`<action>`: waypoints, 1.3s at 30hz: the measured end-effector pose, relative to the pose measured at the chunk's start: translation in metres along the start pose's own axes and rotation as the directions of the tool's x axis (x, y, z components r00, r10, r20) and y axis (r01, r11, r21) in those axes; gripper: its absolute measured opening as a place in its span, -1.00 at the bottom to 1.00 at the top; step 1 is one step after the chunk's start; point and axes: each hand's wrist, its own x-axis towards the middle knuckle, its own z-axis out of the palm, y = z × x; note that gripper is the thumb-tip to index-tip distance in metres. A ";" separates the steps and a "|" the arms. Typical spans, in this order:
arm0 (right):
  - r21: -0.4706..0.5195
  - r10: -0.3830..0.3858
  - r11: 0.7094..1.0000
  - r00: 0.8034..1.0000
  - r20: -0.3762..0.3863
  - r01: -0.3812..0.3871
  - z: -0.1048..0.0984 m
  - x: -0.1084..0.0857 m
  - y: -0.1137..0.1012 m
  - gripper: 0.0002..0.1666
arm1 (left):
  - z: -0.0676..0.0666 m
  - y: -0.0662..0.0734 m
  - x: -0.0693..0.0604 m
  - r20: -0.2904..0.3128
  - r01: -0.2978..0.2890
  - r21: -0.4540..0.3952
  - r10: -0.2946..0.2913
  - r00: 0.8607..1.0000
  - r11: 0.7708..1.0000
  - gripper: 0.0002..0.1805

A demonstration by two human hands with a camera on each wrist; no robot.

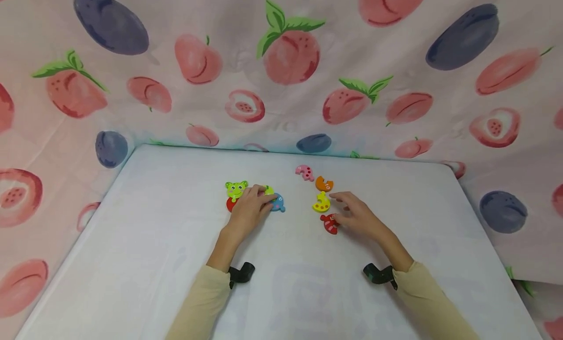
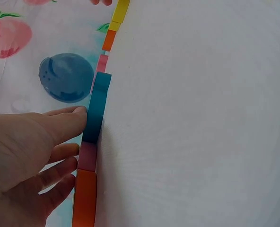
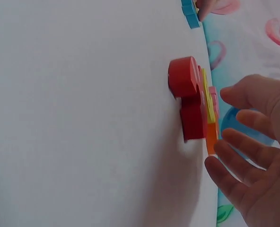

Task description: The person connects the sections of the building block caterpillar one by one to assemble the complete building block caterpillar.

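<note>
My left hand (image 1: 251, 210) lies over a group of flat wooden puzzle pieces, partly hiding them. Around it show a green piece with a smiling face (image 1: 237, 189), a red piece (image 1: 230, 203), a yellow-green piece (image 1: 269, 190) and a blue piece (image 1: 278, 203) bearing a number. In the left wrist view its thumb meets the edge of the blue piece (image 2: 98, 106), fingers loosely extended. My right hand (image 1: 358, 215) hovers with relaxed, spread fingers beside a red piece (image 1: 330, 223) and a yellow piece (image 1: 322, 202). Nothing shows in its grasp.
Behind the yellow piece lie an orange piece (image 1: 324, 184) and a pink spotted piece (image 1: 305, 172). All rest on a white-covered table (image 1: 290, 291). A fruit-print curtain (image 1: 281, 115) borders its back and sides.
</note>
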 end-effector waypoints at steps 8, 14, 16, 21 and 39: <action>-0.044 -0.043 0.998 0.999 -0.024 0.042 0.010 0.014 -0.012 -0.37 | 0.002 -0.002 0.000 -0.016 -0.010 -0.032 0.010 1.000 0.999 -0.65; -0.198 -0.019 0.980 1.000 -0.016 0.016 0.017 0.027 -0.019 -0.35 | 0.003 -0.003 0.001 -0.028 -0.017 -0.030 0.016 0.999 0.999 -0.66; -0.220 0.000 0.976 1.000 -0.005 -0.001 0.018 0.029 -0.020 -0.36 | 0.003 -0.004 0.001 -0.022 -0.016 -0.030 0.015 1.000 0.999 -0.66; -0.206 0.063 0.977 0.998 0.030 -0.056 0.019 0.032 -0.023 -0.39 | 0.003 -0.003 0.001 -0.009 -0.006 -0.030 0.006 1.000 1.000 -0.65; -0.089 -0.220 0.973 0.971 -0.096 0.212 0.053 0.034 -0.053 -0.43 | 0.003 -0.003 -0.002 -0.009 0.001 -0.024 -0.002 1.000 1.000 -0.64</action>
